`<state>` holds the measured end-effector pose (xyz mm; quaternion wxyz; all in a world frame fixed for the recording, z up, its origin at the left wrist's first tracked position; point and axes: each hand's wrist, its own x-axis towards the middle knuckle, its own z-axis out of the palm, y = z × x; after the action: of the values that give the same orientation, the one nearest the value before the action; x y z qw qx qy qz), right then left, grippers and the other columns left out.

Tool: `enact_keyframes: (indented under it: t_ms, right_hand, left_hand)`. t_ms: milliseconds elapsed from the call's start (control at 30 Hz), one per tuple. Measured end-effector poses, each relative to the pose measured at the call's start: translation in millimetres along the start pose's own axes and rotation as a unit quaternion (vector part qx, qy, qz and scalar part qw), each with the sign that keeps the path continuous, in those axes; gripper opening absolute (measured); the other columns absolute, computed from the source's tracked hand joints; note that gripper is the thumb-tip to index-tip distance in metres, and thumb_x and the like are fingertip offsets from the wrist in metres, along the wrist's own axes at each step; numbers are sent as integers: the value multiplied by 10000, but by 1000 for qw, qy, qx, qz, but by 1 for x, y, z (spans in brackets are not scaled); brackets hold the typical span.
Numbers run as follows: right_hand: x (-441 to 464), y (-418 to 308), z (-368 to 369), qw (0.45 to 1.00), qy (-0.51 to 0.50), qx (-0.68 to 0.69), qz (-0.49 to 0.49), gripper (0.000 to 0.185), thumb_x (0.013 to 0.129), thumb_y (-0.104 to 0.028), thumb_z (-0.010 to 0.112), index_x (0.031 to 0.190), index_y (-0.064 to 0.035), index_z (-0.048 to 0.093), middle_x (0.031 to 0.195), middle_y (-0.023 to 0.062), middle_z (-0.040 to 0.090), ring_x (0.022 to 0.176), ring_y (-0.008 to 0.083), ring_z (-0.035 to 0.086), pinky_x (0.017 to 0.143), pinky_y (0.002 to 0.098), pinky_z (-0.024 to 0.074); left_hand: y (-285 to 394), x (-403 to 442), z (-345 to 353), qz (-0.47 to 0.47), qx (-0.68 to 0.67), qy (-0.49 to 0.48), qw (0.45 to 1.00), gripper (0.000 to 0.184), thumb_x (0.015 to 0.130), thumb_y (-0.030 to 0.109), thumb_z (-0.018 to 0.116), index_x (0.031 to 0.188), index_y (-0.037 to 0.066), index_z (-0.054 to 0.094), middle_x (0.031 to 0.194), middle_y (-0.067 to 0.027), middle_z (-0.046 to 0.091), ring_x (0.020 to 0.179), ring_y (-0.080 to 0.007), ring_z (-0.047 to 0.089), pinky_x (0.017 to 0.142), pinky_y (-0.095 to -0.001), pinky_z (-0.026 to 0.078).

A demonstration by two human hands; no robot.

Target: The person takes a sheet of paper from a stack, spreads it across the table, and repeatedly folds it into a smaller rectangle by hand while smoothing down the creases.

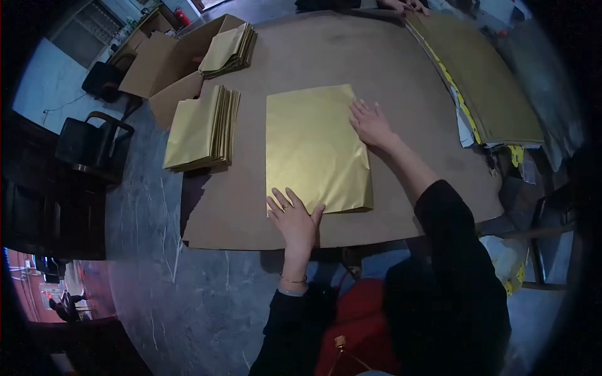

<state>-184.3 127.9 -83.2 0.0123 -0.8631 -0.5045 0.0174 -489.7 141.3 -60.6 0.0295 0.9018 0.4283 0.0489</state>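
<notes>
In front of me a flat gold paper bag (313, 144) lies on the brown cardboard table cover (251, 229). My left hand (295, 219) rests with spread fingers on its near left edge. At its far right edge my right hand (371, 124) lies flat, fingers stretched out over the border. Neither hand is closed on anything. Left of the bag is a stack of folded gold paper (204, 128). A second gold stack (229, 49) sits behind it, against an open carton.
An open cardboard carton (166, 62) stands at the far left corner. On the right lies a long pile of gold sheets (476, 75) with yellow-black edging. Another person's hands (406, 6) show at the far edge. Black chairs (88, 144) stand on the left.
</notes>
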Motion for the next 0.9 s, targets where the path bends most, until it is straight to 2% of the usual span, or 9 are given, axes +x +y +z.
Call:
enact_keyframes:
  t_ms: [67,100,367,567,600,633,700,800,900]
  right_hand:
    - [-36,-4,1,998,45,47,-21,494,954,-293,267,1374,-34,283,1454,109,278,1354,238,241,1096,502,147]
    - [-52,-7,4,996,70,30,-39,495,950,-285,295,1372,-26,288,1430,121,318,1333,235,288,1092,503,164]
    - [-155,-35,-15,993,47,83,-68,442,974,-238,261,1340,-14,365,1424,111,334,1340,233,268,1111,464,119]
    - [-204,-49,-41,973,74,208,-73,334,920,-242,492,1200,-66,541,1300,64,498,1266,229,392,1100,479,173]
    - [-209,-53,-34,961,165,203,-88,395,854,-224,595,1219,-90,526,1199,83,542,1138,262,496,1019,450,309]
    - [-214,-56,-32,961,164,204,-88,395,854,-224,595,1219,-90,526,1199,83,542,1138,262,496,1019,450,309]
    - [-220,-66,-34,955,154,253,-4,499,799,-205,653,1259,-112,484,1067,102,541,974,268,537,852,394,399]
    - [-212,-74,-20,957,154,243,29,631,734,-153,695,1308,-143,435,997,97,512,888,252,518,724,358,392]
    - [-204,-76,-17,966,151,211,-1,628,713,-96,676,1292,-140,436,1032,103,515,914,243,519,745,357,390]
  left_hand:
    - [1,1,3,-5,20,5,1000,866,792,573,549,1329,-69,326,1385,-325,252,1267,-501,252,1000,-561,288]
    - [1,0,-2,9,45,7,999,852,835,608,459,1314,-86,345,1366,-339,279,1251,-503,285,980,-561,322]
    - [0,2,-1,6,44,-1,999,851,822,599,482,1321,-75,335,1364,-337,280,1247,-507,287,983,-553,323]
    - [-3,3,4,5,25,-9,1000,862,816,593,493,1339,-66,304,1389,-337,225,1255,-513,261,986,-575,300]
    - [-3,2,4,4,25,-12,1000,862,816,593,493,1339,-66,304,1389,-337,225,1255,-513,261,986,-575,300]
    - [-3,2,4,5,30,-15,999,865,816,593,493,1341,-66,299,1389,-337,222,1258,-512,258,987,-576,298]
    - [-1,3,-1,6,32,-23,999,864,818,592,492,1342,-66,296,1385,-341,231,1265,-505,260,994,-562,298]
    - [-2,3,1,9,46,-17,999,860,821,598,482,1338,-66,305,1382,-337,247,1264,-502,268,996,-552,303]
    - [-3,4,3,14,60,-10,998,856,823,613,463,1331,-62,323,1380,-328,264,1259,-500,279,987,-549,315]
